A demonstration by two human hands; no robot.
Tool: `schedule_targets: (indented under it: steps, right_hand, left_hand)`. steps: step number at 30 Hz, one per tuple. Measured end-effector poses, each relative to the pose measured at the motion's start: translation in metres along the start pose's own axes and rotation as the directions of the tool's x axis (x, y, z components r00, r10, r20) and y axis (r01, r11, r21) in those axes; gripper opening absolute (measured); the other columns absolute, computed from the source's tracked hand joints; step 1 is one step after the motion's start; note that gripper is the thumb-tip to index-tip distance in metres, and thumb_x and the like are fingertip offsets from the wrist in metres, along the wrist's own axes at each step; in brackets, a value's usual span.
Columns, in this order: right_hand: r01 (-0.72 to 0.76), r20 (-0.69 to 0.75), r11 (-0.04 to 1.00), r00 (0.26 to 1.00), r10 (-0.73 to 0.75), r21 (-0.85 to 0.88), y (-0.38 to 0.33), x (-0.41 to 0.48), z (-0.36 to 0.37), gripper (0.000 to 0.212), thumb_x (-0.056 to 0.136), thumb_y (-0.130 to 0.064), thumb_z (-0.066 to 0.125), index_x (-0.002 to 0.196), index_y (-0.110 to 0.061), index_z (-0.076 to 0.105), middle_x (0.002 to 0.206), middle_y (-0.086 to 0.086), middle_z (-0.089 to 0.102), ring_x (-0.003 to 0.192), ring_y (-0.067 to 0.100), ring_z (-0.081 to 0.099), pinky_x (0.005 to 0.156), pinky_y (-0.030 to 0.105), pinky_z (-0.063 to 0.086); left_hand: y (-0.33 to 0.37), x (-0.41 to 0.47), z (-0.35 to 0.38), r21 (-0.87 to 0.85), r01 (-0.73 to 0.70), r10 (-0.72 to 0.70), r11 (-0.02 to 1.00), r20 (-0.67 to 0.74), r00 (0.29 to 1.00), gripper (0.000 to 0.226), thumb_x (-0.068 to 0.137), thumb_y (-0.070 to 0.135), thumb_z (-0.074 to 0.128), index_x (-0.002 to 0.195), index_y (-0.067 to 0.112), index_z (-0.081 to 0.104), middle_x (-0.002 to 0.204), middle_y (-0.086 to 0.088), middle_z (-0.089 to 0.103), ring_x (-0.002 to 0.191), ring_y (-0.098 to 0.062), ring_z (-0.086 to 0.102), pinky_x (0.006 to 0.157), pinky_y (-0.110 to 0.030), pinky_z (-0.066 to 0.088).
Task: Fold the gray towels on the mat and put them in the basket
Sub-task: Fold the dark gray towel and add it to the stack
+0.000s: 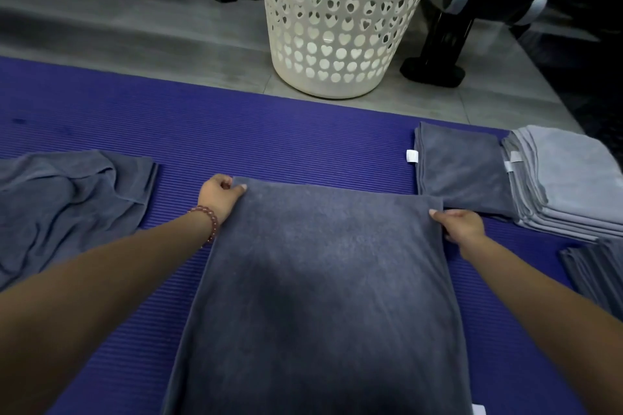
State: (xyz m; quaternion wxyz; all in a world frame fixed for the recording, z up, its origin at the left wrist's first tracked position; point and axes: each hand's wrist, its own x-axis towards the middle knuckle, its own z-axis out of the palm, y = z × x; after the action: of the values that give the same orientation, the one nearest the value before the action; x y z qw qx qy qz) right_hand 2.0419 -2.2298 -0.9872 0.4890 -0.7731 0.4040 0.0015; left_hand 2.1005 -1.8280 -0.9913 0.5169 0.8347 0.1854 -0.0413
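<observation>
Beyond mat [269, 145]: basket [340, 20], contents unseen; both hands [220, 195] [460, 227] pinching towel [320, 280] corners.

The scene was dimly and evenly lit, with a cool cast. A soft dark shadow fell across the near middle of the gray towel [320, 280], toward six o'clock. The basket [340, 20] at twelve o'clock was the brightest thing, glowing through its holes low down. The corners at ten and two o'clock sank into near black. Wide-angle distortion bowed the mat [236, 138] edge, and detail softened toward the borders.
</observation>
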Motion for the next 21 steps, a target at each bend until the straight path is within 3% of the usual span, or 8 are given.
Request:
schedule_targets:
  steps: [4,10,12,14,16,18,21]
  right_hand:
    - [0.130,0.065,0.984,0.990,-0.123,-0.124,0.004,-0.010,0.000,0.020,0.088,-0.016,0.065,0.105,-0.006,0.064,0.108,0.010,0.065,0.092,0.021,0.056,0.082,0.033,0.046]
    - [0.129,0.198,0.988,0.970,-0.144,0.086,-0.005,-0.015,0.002,0.023,0.089,-0.006,0.059,0.111,-0.009,0.064,0.109,0.006,0.064,0.094,0.020,0.059,0.079,0.030,0.047]
    - [0.136,0.184,0.982,0.970,-0.159,0.129,-0.009,-0.017,0.004,0.030,0.088,0.003,0.053,0.110,-0.012,0.065,0.104,0.005,0.064,0.086,0.015,0.059,0.072,0.027,0.047]
    - [0.124,0.130,0.968,0.980,-0.154,0.217,-0.016,-0.016,0.001,0.040,0.084,0.008,0.048,0.111,-0.015,0.065,0.097,0.001,0.064,0.081,0.010,0.058,0.066,0.022,0.046]
    - [0.083,0.100,0.951,0.988,-0.118,0.297,-0.019,-0.012,-0.004,0.044,0.081,0.009,0.045,0.113,-0.014,0.065,0.095,-0.001,0.064,0.085,0.013,0.058,0.065,0.022,0.045]
    - [0.041,0.108,0.938,0.991,-0.083,0.344,-0.017,-0.008,-0.008,0.049,0.079,0.011,0.044,0.119,-0.011,0.063,0.103,0.003,0.065,0.092,0.017,0.058,0.067,0.023,0.047]
    - [0.014,0.138,0.939,0.988,-0.065,0.343,-0.011,-0.005,-0.006,0.053,0.082,0.013,0.044,0.128,-0.010,0.058,0.115,0.006,0.062,0.095,0.017,0.059,0.071,0.024,0.048]
  left_hand:
    - [0.008,-0.007,0.001,-0.126,-0.002,0.022,0.992,0.164,0.986,0.012,0.089,0.019,0.063,0.093,0.007,0.064,0.081,0.002,0.063,0.076,-0.015,0.060,0.075,-0.034,0.048]
    - [0.027,-0.014,-0.002,-0.281,0.025,0.012,0.959,0.131,0.991,0.013,0.090,0.013,0.061,0.094,0.003,0.068,0.081,-0.003,0.066,0.075,-0.016,0.064,0.065,-0.026,0.054]
    - [0.032,-0.011,-0.006,-0.301,-0.007,0.030,0.954,0.071,0.997,0.011,0.089,0.012,0.062,0.084,0.005,0.069,0.075,-0.001,0.066,0.070,-0.012,0.063,0.063,-0.024,0.050]
    - [0.036,-0.007,-0.013,-0.282,-0.080,0.083,0.956,0.001,0.997,0.025,0.089,0.016,0.062,0.065,0.012,0.064,0.060,0.007,0.063,0.059,-0.004,0.058,0.060,-0.021,0.047]
    - [0.037,-0.005,-0.022,-0.111,-0.249,0.249,0.962,-0.018,0.968,0.031,0.090,0.018,0.060,0.059,0.013,0.061,0.056,0.012,0.062,0.058,0.000,0.058,0.060,-0.019,0.047]
    - [0.034,0.000,-0.033,0.117,-0.443,0.446,0.889,-0.002,0.895,0.021,0.090,0.019,0.060,0.073,0.009,0.068,0.085,0.002,0.070,0.080,-0.011,0.063,0.074,-0.026,0.049]
    - [0.026,0.010,-0.042,0.323,-0.592,0.572,0.739,0.164,0.804,0.009,0.089,0.023,0.062,0.090,0.017,0.067,0.132,0.001,0.053,0.104,-0.014,0.055,0.085,-0.031,0.046]
